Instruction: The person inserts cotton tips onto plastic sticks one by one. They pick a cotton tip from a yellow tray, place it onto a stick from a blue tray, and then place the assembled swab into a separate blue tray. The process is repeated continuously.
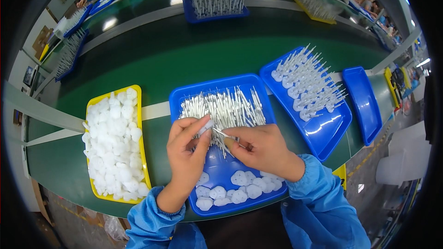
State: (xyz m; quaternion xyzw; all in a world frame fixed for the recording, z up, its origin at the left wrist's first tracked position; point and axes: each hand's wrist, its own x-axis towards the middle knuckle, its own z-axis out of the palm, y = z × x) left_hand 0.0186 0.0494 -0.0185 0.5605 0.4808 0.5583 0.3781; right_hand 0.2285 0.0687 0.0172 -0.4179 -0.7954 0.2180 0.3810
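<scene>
Over the middle blue tray [217, 161], my two hands meet. Between the thumb and fingers of my left hand [187, 147] is a small white plastic disc [207, 127], partly covered by the fingers. My right hand [260, 147] pinches a thin white rod [223, 133], whose tip points at the disc. Whether the two touch, I cannot tell. A thick pile of white rods [230, 108] fills the far part of this tray. Several loose white discs [239, 196] lie along its near edge.
Left stands a yellow tray [144, 161] heaped with white discs [113, 143]. At right, a blue tray [323, 133] holds rows of upright rods on discs [309, 83], beside another blue tray [362, 103]. More rod-filled trays [216, 0] stand beyond the green belt [161, 50]. Other people work farther off.
</scene>
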